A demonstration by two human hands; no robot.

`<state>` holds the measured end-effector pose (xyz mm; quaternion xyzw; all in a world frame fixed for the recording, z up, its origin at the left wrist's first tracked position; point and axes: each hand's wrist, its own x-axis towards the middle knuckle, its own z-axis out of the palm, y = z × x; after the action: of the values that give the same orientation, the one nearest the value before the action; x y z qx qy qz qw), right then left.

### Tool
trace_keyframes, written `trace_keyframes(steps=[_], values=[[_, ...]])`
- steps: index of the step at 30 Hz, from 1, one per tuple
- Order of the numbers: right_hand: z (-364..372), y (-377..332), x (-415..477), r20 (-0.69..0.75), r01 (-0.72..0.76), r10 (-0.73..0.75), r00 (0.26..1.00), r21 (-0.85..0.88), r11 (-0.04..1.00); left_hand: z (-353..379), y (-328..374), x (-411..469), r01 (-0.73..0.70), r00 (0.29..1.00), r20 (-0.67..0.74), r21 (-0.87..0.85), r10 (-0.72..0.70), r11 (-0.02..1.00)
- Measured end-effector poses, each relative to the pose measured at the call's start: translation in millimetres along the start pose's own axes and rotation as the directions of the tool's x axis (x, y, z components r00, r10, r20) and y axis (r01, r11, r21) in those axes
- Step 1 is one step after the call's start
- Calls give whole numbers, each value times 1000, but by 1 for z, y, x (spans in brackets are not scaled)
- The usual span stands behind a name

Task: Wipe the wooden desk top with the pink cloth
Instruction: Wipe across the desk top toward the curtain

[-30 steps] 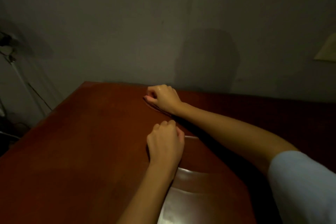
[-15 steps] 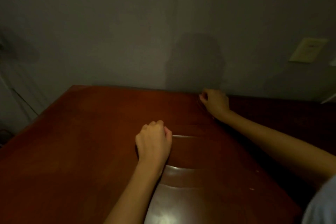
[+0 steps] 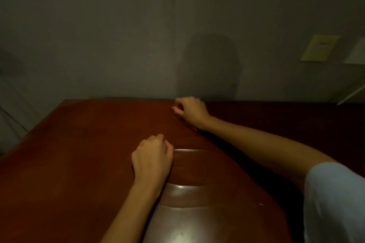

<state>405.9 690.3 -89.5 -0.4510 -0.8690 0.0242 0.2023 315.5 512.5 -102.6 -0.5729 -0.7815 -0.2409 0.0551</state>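
Observation:
The wooden desk top [image 3: 79,154] is reddish brown and fills the lower view in dim light. My right hand [image 3: 190,111] is at the desk's far edge by the wall, fingers curled and pressing down on the pink cloth [image 3: 189,126]. Only a thin dark fold of the cloth shows under the palm and wrist. My left hand [image 3: 152,159] rests on the desk nearer to me, its fingers curled into a loose fist that holds nothing.
A glossy darker panel [image 3: 183,213] is set into the desk's near middle, right of my left forearm. The grey wall rises directly behind the desk, with a yellowish plate [image 3: 320,48] at the upper right. The desk's left edge runs diagonally; its right part lies in shadow.
My right hand swept the cloth rightward along the far edge, then came back a little to the left. My left hand stayed in place in its fist.

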Motion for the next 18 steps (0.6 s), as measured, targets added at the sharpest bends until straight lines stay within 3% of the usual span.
trace_keyframes(steps=[5, 8, 10, 13, 15, 18], values=[[-18, 109, 14, -55, -362, 359, 932, -86, 928, 2, 0, 2, 2, 1000, 1, 9, -2, 1000], [-37, 125, 4, -21, -409, 409, 912, 11, 913, 1, -1, 3, -8, 1000, 5, 12, 8, 1000], [-50, 100, -4, -60, -296, 303, 951, 111, 949, 0, -1, 4, -8, 1000, -3, 9, 8, 1000], [-56, 40, -50, -65, 122, -115, 991, 113, 986, 0, -1, 5, -6, 1000, -6, 6, 6, 1000], [-56, 9, -99, 18, 362, -365, 931, 91, 928, -1, -1, 4, 8, 1000, -2, 10, -8, 1000], [-61, -7, -150, 108, 462, -489, 866, 203, 863, -2, 0, 0, 17, 1000, -12, 23, -16, 1000]])
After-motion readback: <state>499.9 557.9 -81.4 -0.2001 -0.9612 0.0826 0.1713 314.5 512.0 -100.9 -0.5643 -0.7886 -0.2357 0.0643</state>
